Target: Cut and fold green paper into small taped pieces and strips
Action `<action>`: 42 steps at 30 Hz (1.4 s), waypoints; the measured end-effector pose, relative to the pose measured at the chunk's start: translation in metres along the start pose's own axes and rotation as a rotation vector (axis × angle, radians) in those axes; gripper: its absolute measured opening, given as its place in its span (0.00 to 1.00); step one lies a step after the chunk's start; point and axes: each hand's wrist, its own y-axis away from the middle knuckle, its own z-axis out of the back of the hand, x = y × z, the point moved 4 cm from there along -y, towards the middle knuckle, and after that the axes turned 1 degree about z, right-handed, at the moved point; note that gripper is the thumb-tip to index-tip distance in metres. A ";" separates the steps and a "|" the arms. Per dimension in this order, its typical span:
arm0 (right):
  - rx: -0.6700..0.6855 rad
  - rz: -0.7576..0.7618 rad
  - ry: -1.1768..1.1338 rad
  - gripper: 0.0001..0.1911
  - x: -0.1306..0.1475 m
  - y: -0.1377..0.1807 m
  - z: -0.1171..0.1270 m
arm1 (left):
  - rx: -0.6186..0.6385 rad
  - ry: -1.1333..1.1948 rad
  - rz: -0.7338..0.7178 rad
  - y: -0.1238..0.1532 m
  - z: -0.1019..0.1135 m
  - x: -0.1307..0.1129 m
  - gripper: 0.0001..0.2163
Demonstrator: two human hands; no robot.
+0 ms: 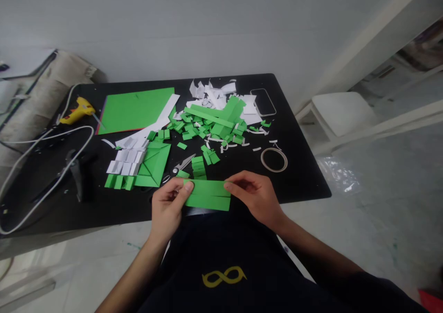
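Note:
Both my hands hold a folded green paper strip (207, 195) over the near edge of the black table (297, 174). My left hand (168, 207) pinches its left end with thumb and fingers closed on it. My right hand (254, 194) pinches its right end the same way. Just beyond the strip lie scissors (178, 168) and a small stack of folded green pieces (198, 166).
A heap of green and white paper scraps (211, 119) fills the table's middle. A green sheet (136, 109), a yellow glue gun (78, 110) with white cables, folded green and white pieces (138, 165), a tape ring (274, 159) and a phone (263, 102) also lie there. A white chair (341, 112) stands right.

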 end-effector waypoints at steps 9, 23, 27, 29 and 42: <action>-0.023 0.030 0.068 0.01 0.004 0.001 0.005 | -0.017 -0.153 -0.135 0.006 -0.003 -0.013 0.10; -0.029 -0.012 0.076 0.04 -0.010 0.003 0.016 | -0.042 -0.233 -0.138 0.000 -0.009 -0.014 0.07; 0.091 -0.057 0.109 0.06 -0.011 0.001 0.017 | 0.012 -0.260 -0.115 -0.001 -0.009 -0.012 0.09; 0.179 -0.066 0.178 0.07 -0.010 0.000 0.015 | 0.074 -0.282 -0.102 -0.001 -0.013 -0.012 0.09; 0.258 -0.024 0.342 0.09 -0.008 0.003 0.004 | 0.202 -0.294 -0.123 0.006 -0.026 -0.009 0.11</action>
